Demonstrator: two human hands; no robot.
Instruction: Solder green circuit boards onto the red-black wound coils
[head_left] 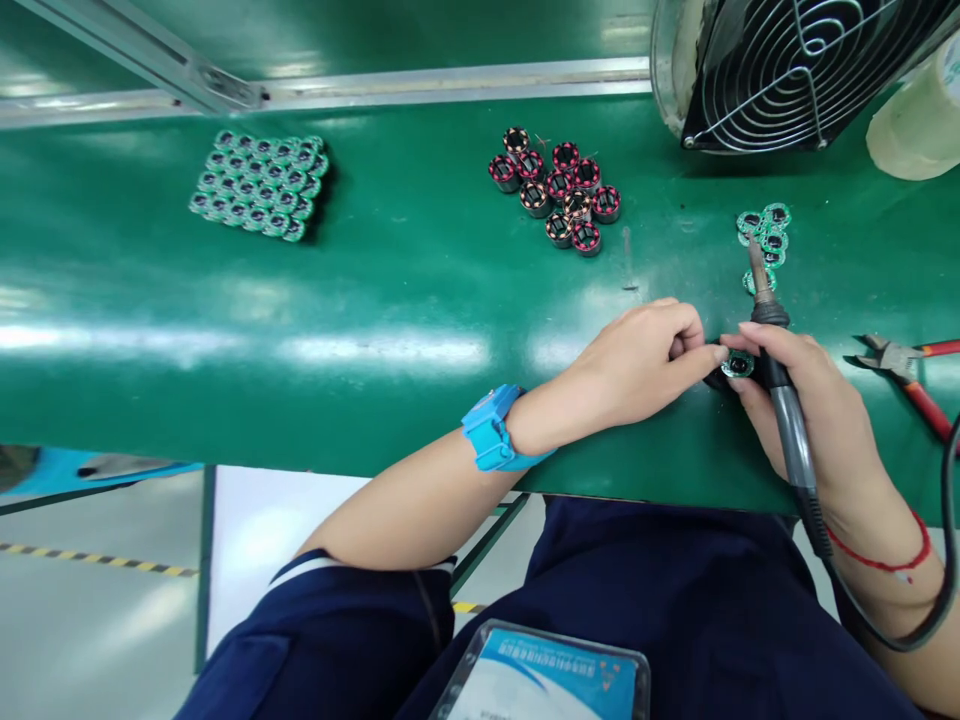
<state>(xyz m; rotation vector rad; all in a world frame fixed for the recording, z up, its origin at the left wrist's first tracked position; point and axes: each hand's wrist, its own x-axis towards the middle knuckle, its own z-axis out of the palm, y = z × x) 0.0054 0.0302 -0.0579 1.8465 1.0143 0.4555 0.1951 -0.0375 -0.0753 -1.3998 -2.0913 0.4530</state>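
Observation:
My right hand is closed around a soldering iron, whose tip points away from me over a few small round green circuit boards. The thumb and fingers of that same hand also touch one round circuit board beside the iron's handle. My left hand is closed, its fingers curled and its thumb reaching to the left edge of this board. A dark part shows under the thumb; what the left fingers pinch, if anything, is hidden.
Red-handled cutting pliers lie at the right, near the iron's cable. Several round wire-wound cores stand at the table's middle back. A block of round boards lies far left. A fan and a pale roll stand back right.

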